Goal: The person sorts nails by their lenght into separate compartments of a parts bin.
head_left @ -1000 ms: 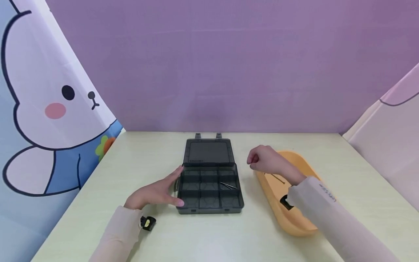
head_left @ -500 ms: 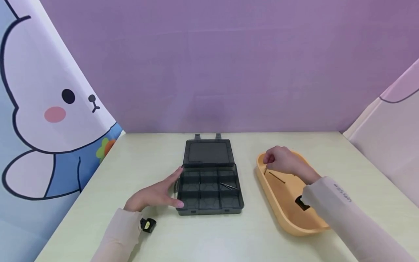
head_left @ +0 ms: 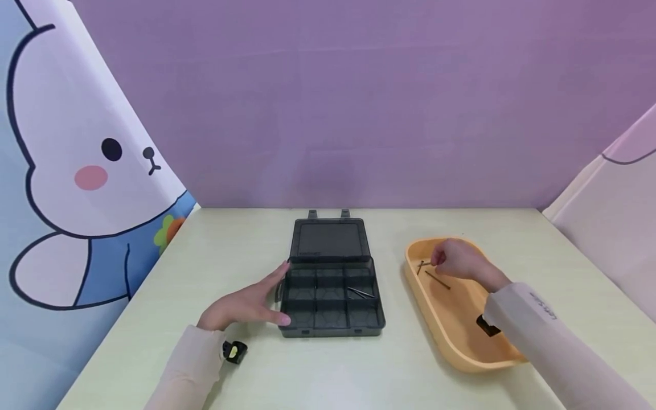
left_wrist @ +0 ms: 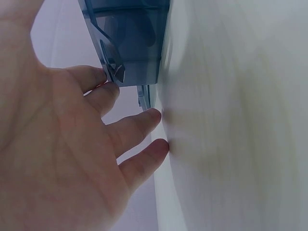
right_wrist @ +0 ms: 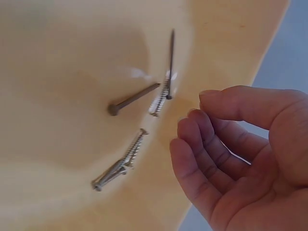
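Left hand [head_left: 246, 306] spread wide, touching near-left corner of dark organizer box [head_left: 330, 331], no grip, orange tray [head_left: 461, 324] between box and right edge of table [head_left: 246, 245], right hand [head_left: 463, 263] loosely curled at tray's far end, holding nothing, silver screws [right_wrist: 134, 148] and dark nails [right_wrist: 135, 97] beside it, lid [head_left: 331, 238] folded back.

Bright, even head view, pale glare on the tabletop [head_left: 335, 373] at six o'clock; dimmer left wrist view, soft shadows at three o'clock from the fingers [left_wrist: 144, 162]; right wrist view softly blurred, screws [right_wrist: 134, 149] included
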A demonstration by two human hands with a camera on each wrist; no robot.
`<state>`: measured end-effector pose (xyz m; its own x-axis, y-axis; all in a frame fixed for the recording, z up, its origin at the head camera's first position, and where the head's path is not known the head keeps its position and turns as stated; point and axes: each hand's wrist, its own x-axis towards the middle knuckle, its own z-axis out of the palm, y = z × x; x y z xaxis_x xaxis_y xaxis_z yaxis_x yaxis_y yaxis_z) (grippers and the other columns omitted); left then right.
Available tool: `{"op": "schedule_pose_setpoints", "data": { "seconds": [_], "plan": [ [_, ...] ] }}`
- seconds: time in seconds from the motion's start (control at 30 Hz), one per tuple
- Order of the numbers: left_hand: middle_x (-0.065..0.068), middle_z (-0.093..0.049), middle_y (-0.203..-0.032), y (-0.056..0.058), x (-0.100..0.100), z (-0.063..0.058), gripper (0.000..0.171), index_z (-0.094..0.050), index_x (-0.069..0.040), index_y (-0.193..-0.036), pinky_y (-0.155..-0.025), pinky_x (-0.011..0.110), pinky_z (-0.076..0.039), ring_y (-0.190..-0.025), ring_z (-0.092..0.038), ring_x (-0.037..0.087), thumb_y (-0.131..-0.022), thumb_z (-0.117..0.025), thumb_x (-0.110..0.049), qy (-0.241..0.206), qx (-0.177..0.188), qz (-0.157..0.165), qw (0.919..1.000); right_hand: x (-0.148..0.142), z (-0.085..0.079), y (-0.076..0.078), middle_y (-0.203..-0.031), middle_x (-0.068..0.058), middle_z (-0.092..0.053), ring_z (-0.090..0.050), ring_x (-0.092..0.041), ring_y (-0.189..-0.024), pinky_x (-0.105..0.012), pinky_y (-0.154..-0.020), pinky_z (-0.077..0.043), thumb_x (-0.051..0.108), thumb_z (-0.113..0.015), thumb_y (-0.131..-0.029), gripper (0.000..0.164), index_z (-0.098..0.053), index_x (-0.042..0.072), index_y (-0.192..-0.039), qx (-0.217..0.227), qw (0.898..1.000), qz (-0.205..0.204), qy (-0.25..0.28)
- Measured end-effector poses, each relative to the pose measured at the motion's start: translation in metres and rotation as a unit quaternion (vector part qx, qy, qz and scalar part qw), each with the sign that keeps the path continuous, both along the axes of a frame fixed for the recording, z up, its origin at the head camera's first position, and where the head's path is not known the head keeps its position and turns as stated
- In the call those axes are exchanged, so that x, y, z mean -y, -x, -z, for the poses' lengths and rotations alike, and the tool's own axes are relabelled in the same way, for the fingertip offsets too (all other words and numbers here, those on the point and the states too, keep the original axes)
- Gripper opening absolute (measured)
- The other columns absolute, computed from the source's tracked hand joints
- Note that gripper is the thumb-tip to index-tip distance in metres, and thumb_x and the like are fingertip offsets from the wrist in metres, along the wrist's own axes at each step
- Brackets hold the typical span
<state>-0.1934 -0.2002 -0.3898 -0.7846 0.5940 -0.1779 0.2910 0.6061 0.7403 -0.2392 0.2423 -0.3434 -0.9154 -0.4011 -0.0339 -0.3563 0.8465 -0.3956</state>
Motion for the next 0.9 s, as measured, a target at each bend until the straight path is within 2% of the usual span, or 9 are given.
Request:
{"op": "schedule_pose_setpoints", "data": {
  "seconds": [0.2, 0.33, 0.73, 0.9],
  "plan": [
    [0.015, 0.008, -0.160, 0.001, -0.001, -0.001, 0.116, 0.005, -0.008, -0.153, -0.113, 0.061, -0.015, -0.146, 0.000, 0.040, -0.078, -0.075, -0.047, 0.002, 0.004, -0.004, 1.0000, -0.008, 0.009, 0.004, -0.080, -0.005, -0.065, -0.057, -0.014, -0.070, -0.034, -0.066, -0.050, 0.004, -0.065, -0.077, 0.005, -0.067, 0.003, -0.082, -0.003, 1.000, -0.005, -0.015],
    [0.015, 0.008, -0.160, 0.001, 0.000, -0.001, 0.117, 0.005, -0.008, -0.153, -0.113, 0.062, -0.015, -0.146, 0.000, 0.040, -0.078, -0.075, -0.047, -0.002, 0.007, -0.004, 1.0000, -0.012, 0.014, 0.005, -0.079, -0.003, -0.066, -0.055, -0.012, -0.068, -0.031, -0.065, -0.050, 0.005, -0.064, -0.077, 0.005, -0.068, 0.004, -0.080, 0.003, 1.000, -0.011, -0.017],
    [0.014, 0.008, -0.160, 0.000, 0.000, 0.000, 0.117, 0.005, -0.009, -0.154, -0.113, 0.062, -0.016, -0.146, 0.000, 0.040, -0.078, -0.075, -0.047, 0.000, 0.007, -0.005, 1.0000, -0.017, 0.022, 0.002, -0.073, -0.002, -0.063, -0.053, -0.012, -0.063, -0.027, -0.059, -0.046, 0.001, -0.068, -0.068, 0.014, -0.066, 0.002, -0.081, 0.061, 0.998, 0.021, 0.011],
    [0.016, 0.008, -0.160, -0.001, 0.001, -0.001, 0.117, 0.006, -0.008, -0.153, -0.112, 0.063, -0.016, -0.146, -0.001, 0.042, -0.078, -0.074, -0.048, -0.004, 0.006, 0.000, 1.0000, -0.016, 0.024, 0.001, -0.073, -0.003, -0.062, -0.052, -0.012, -0.062, -0.027, -0.057, -0.044, -0.001, -0.067, -0.067, 0.013, -0.064, 0.002, -0.080, 0.061, 0.998, 0.022, 0.015]
  ]
}}
